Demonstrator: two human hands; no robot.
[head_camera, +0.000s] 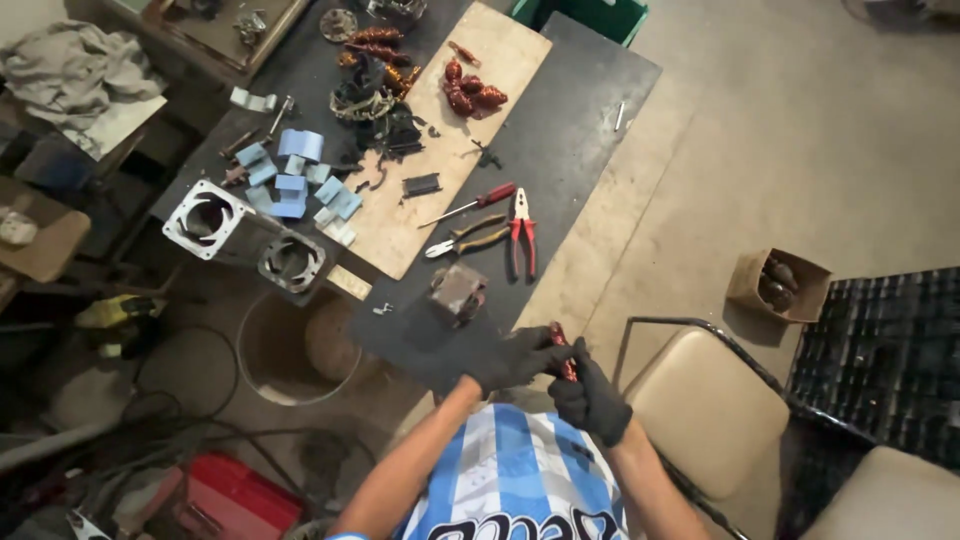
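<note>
Both gloved hands meet just off the near edge of the dark workbench (590, 110). The left hand (510, 358) and right hand (590, 400) pinch a small red tool (562, 350), probably a plier handle; it is blurred. A loose grip could drop it into the lap. Red pliers (522, 232), a screwdriver (470, 206) and a small metal block (458, 292) lie nearby.

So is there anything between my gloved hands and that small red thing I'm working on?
Nothing visible. Both gloved hands already grip the small red object: the left hand closes on it from the left, the right hand from below. The pliers and screwdriver lie apart on the table.
</note>
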